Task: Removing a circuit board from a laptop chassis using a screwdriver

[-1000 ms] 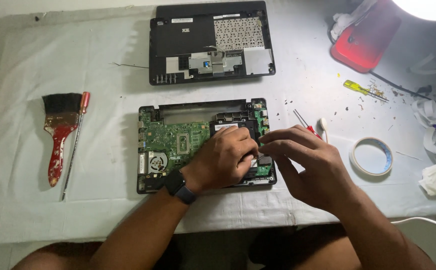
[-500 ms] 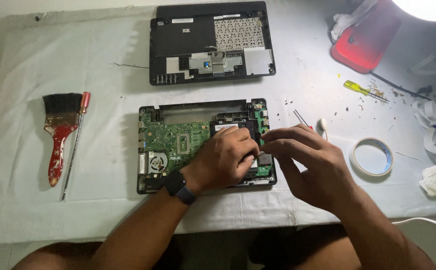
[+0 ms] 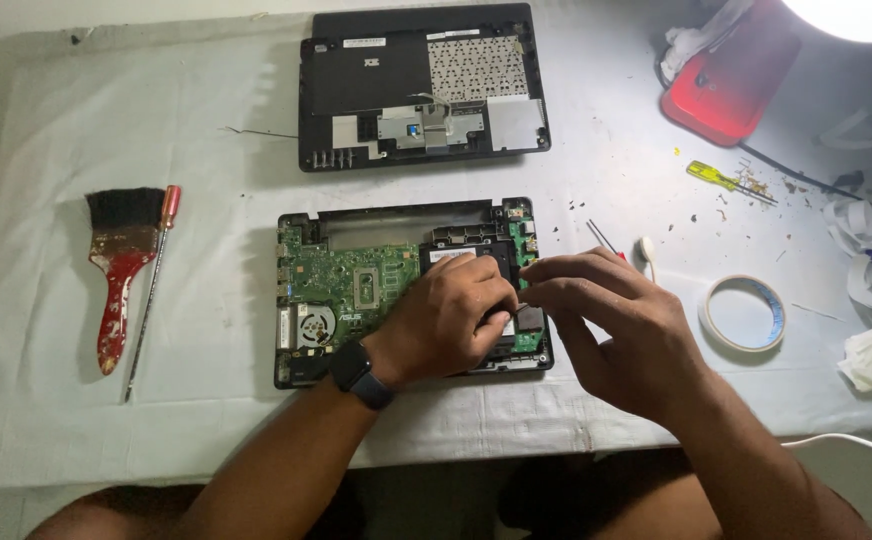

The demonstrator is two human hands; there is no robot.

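Laptop base (image 3: 356, 290) lies opened on the white cloth (image 3: 46, 400), long axis left to right, just beyond the near table edge. Both hands meet over its right half: the left hand (image 3: 451, 320), watch on its wrist, curls down on the dark drive bay, while the right hand (image 3: 616, 325) points its fingers left toward it; what they pinch I cannot tell. Left lies a paintbrush (image 3: 116, 270); right, a tape roll (image 3: 743, 312). Farther off rests the keyboard cover (image 3: 421, 85).

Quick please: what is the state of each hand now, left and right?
Left hand: curled, fingers pressing inside the opened laptop base; whether it holds anything cannot be told.
Right hand: fingertips pinched beside the left; grip contents hidden.
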